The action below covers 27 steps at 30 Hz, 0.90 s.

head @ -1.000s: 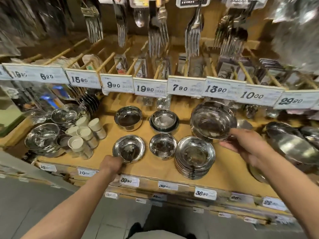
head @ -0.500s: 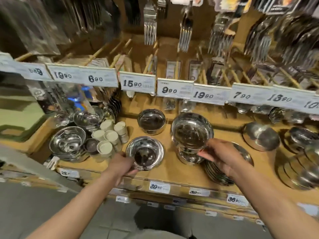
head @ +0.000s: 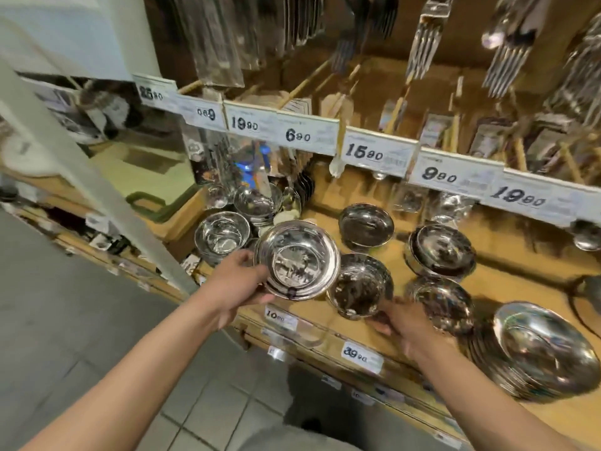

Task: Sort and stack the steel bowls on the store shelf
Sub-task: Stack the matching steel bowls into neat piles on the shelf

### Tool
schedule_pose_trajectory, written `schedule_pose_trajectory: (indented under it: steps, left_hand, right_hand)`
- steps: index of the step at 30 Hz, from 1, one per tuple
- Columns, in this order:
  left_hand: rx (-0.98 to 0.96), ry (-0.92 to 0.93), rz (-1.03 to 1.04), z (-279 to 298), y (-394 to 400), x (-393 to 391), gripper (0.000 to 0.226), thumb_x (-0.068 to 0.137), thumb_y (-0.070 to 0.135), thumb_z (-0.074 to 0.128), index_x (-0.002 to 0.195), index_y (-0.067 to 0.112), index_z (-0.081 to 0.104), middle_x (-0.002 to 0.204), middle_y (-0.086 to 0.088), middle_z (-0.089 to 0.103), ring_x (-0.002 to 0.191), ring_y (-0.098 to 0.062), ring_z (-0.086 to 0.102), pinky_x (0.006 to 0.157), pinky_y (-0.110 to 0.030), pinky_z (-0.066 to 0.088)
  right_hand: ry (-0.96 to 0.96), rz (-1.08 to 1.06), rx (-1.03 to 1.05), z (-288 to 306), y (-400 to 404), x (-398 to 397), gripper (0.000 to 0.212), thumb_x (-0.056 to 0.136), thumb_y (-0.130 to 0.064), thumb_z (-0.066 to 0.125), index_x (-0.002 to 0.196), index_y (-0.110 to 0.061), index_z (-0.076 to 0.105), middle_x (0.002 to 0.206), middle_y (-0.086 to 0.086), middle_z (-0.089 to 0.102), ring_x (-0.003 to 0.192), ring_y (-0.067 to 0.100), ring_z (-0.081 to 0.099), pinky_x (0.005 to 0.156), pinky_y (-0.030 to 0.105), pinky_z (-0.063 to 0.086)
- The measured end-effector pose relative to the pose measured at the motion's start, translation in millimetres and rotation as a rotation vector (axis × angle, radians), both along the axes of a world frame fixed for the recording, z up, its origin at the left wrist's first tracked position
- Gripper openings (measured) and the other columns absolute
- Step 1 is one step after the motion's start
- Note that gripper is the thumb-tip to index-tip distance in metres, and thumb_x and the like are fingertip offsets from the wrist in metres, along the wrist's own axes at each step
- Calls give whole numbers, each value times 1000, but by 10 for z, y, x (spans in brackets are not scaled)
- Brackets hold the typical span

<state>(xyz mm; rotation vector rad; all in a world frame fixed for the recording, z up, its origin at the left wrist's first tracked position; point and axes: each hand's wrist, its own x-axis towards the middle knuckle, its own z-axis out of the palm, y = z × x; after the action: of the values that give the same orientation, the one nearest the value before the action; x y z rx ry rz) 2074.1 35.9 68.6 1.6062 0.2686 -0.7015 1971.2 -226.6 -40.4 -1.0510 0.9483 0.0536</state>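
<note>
There is a single view, worn on the person's head, looking forward and steeply down over both forearms onto the wooden store shelf [head: 507, 281] from close range. It faces the shelf somewhat obliquely, so the row of price tags [head: 377, 153] slopes down to the right, and the tiled floor [head: 65, 320] fills the lower left. The wide-angle lens bends the edges (the hanging forks [head: 426, 37] at top are blurred). No second view shares the scene.

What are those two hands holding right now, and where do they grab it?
The left hand grips a wide-rimmed steel bowl by its left rim. The right hand holds a deeper steel bowl at its near right edge.
</note>
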Motion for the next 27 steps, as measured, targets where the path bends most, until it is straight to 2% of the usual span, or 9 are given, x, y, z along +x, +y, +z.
schedule_pose_trajectory:
  steps: [1,4,7,10,14,17,20,24,27]
  left_hand:
    - [2,4,6,9,27,1,19,92,-5,59,106,7,56,93,-16,69,66,-27,74,52,-25,60]
    - [5,14,12,-3,71,19,20,91,-5,61,107,7,57,98,-16,69,68,-28,74,56,-28,63]
    - [15,22,-8,-11,34,32,26,92,-5,60,116,5,57,110,-19,63,73,-29,73,57,-26,62]
    - [3,33,-39,1,-57,41,19,92,-5,59,109,4,61,107,-19,63,69,-27,73,53,-23,60]
    - [-3,48,-96,33,-325,45,21,91,-6,60,111,2,60,94,-21,75,76,-29,75,53,-22,60]
    - [-35,48,-158,97,-663,2,25,89,-7,64,112,1,60,99,-24,75,78,-29,76,53,-24,60]
    - [-101,70,-261,167,-1086,-113,29,87,-9,64,114,1,60,107,-29,71,84,-34,76,54,-27,62]
    - [-124,72,-408,195,-1716,-396,29,89,-7,63,117,0,59,104,-28,73,86,-34,76,67,-37,65]
    - [-171,77,-490,207,-2202,-679,39,87,-10,64,124,-1,54,99,-26,74,84,-33,74,63,-37,64]
  right_hand:
    - [7,5,-4,-54,32,21,5,96,4,61,95,5,56,82,22,70,51,21,63,35,22,46]
    - [48,7,-52,-222,74,52,24,96,-5,66,113,11,59,96,24,69,70,28,58,44,25,44]
    - [82,-3,-45,-301,69,49,25,98,-1,61,122,7,59,108,26,72,76,30,68,43,23,53]
    - [93,39,-47,-272,69,31,24,100,-3,58,123,4,60,112,28,71,86,32,71,50,23,60]
    - [164,172,-150,25,6,-95,20,98,-15,64,114,-2,65,101,14,68,85,25,64,60,26,61]
    - [35,164,-134,453,-197,-298,24,98,-17,60,107,3,68,84,11,61,71,21,56,54,27,57]
    - [-168,-9,-78,947,-471,-552,26,103,-27,55,100,-5,69,71,6,68,59,17,62,48,31,56]
    - [-291,-25,-244,1348,-920,-1013,23,97,-25,65,120,-19,64,88,0,79,78,15,75,66,29,62]
    - [-217,-80,-443,1362,-1239,-1387,28,91,-14,72,116,-24,66,96,0,80,87,18,77,76,35,61]
